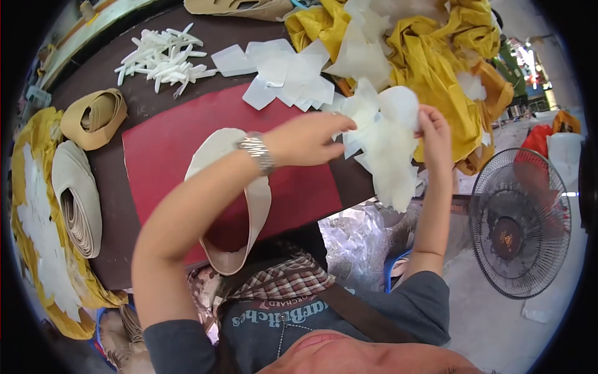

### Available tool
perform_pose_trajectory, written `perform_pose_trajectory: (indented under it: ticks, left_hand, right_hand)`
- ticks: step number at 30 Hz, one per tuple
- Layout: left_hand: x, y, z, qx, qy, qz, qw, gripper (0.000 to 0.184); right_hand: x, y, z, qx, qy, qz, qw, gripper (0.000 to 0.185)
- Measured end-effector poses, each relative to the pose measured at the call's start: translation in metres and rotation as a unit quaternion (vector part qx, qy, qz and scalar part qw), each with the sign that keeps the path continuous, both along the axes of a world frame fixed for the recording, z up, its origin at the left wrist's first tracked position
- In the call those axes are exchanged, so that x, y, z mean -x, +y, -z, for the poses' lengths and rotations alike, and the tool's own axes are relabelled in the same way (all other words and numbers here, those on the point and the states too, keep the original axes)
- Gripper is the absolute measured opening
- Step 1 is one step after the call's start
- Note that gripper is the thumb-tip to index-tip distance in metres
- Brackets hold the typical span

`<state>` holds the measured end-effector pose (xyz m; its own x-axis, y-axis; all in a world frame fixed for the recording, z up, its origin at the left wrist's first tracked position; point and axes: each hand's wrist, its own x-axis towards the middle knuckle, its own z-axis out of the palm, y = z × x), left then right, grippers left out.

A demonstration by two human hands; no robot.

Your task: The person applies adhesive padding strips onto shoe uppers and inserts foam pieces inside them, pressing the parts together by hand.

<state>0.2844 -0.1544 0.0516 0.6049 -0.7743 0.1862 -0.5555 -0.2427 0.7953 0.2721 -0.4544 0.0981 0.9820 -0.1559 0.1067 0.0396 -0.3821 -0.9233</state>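
Note:
My left hand (314,138), with a metal watch on the wrist, reaches over the table with its fingers apart. Its fingertips are close to a pile of thin, pale, translucent pieces (392,165) at the table's right edge; whether they touch is unclear. At the upper right of that pile, my right hand (434,134) pinches the edge of a white rounded piece (400,106). Below my left forearm, a beige loop-shaped strip (258,209) lies partly on a red sheet (165,162) and hangs over the table's near edge.
Translucent white cut pieces (283,71) and a heap of white sticks (165,59) lie at the back. Rolled tan strip (96,118) and rolled beige strip (78,196) stand at left. Yellow bags (430,62) crowd the back right. A fan (520,224) stands at right.

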Motion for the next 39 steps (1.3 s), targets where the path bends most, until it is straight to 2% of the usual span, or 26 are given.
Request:
perform_pose_trajectory:
  ticks: [2,4,6,7,8,10,11,12,13,14,15,16,17,18,19,20,22,24,26,27,30,32,33,36,39]
  left_hand:
    - [0.015,0.054,-0.029,-0.081,-0.059,-0.023,0.995,0.043]
    - [0.042,0.111,-0.027,-0.175,-0.024,-0.082,0.981,0.051]
    - [0.09,0.153,0.031,-0.244,0.007,-0.152,0.958,0.059]
    - [0.114,0.156,0.026,-0.284,0.008,-0.177,0.942,0.062]
    - [0.135,0.156,0.033,-0.243,0.007,-0.253,0.936,0.056]
    - [0.157,0.161,0.036,-0.019,0.145,-0.325,0.934,0.049]
    - [0.164,0.154,0.031,0.108,0.113,-0.419,0.895,0.041]
    - [0.168,0.152,0.034,0.13,0.053,-0.491,0.86,0.037]
    - [0.174,0.144,0.025,0.144,0.057,-0.504,0.85,0.037]
    - [0.179,0.132,0.009,0.161,0.061,-0.515,0.84,0.038]
    - [0.181,0.118,-0.006,0.141,0.071,-0.501,0.851,0.039]
    - [0.187,0.109,-0.001,0.209,0.128,-0.48,0.842,0.035]
    - [0.189,0.111,0.006,0.243,0.133,-0.486,0.829,0.032]
    - [0.191,0.114,0.01,0.274,0.138,-0.49,0.816,0.028]
    - [0.188,0.113,0.014,0.308,0.129,-0.527,0.782,0.024]
    - [0.187,0.122,0.014,0.265,0.117,-0.535,0.793,0.023]
    - [0.186,0.14,0.011,0.181,0.099,-0.549,0.81,0.022]
    - [0.177,0.147,0.002,0.108,0.04,-0.533,0.838,0.02]
    - [0.165,0.156,0.0,0.044,-0.036,-0.493,0.868,0.02]
    - [0.158,0.16,0.001,0.057,0.004,-0.51,0.858,0.021]
    - [0.147,0.173,0.022,0.079,0.116,-0.538,0.831,0.025]
    - [0.148,0.179,0.054,0.076,0.175,-0.539,0.821,0.027]
    - [0.151,0.176,0.053,0.092,0.171,-0.556,0.808,0.026]
    - [0.15,0.171,0.051,0.085,0.166,-0.566,0.803,0.023]
    - [0.146,0.173,0.049,0.09,0.213,-0.558,0.797,0.019]
  right_hand:
    - [0.014,0.015,0.031,-0.063,0.036,-0.023,0.997,0.02]
    - [0.017,0.036,0.053,-0.099,0.064,-0.049,0.992,0.02]
    - [0.024,0.065,0.063,-0.186,0.085,-0.051,0.977,0.021]
    - [0.027,0.079,0.065,-0.185,0.092,-0.053,0.977,0.02]
    - [0.028,0.094,0.068,-0.185,0.101,-0.055,0.976,0.02]
    - [0.039,0.138,0.05,-0.117,0.053,-0.054,0.99,0.019]
    - [0.047,0.158,0.045,-0.081,0.028,-0.053,0.995,0.019]
    - [0.053,0.175,0.048,-0.023,-0.048,-0.067,0.996,0.018]
    - [0.063,0.196,0.038,0.112,-0.155,-0.087,0.978,0.013]
    - [0.072,0.218,0.033,0.188,-0.304,-0.14,0.923,0.019]
    - [0.081,0.235,0.034,0.204,-0.376,-0.23,0.874,0.026]
    - [0.098,0.249,0.037,0.161,-0.343,-0.331,0.864,0.033]
    - [0.113,0.265,0.039,0.183,-0.305,-0.379,0.855,0.035]
    - [0.12,0.273,0.04,0.204,-0.29,-0.383,0.853,0.038]
    - [0.115,0.271,0.039,0.158,-0.282,-0.398,0.859,0.037]
    - [0.108,0.266,0.038,0.112,-0.269,-0.41,0.864,0.035]
    - [0.098,0.26,0.025,0.109,-0.277,-0.283,0.912,0.031]
    - [0.087,0.27,0.022,0.109,-0.25,-0.237,0.932,0.02]
    - [0.075,0.275,0.03,0.106,-0.144,-0.275,0.945,0.018]
    - [0.07,0.279,0.031,0.025,-0.014,-0.291,0.956,0.018]
    - [0.047,0.283,0.073,-0.02,0.165,-0.309,0.936,0.02]
    - [0.047,0.282,0.085,0.037,0.153,-0.303,0.94,0.021]
    - [0.047,0.281,0.088,0.066,0.149,-0.301,0.94,0.022]
    - [0.038,0.278,0.09,0.072,0.17,-0.322,0.928,0.022]
    - [0.028,0.278,0.087,0.016,0.257,-0.313,0.914,0.022]
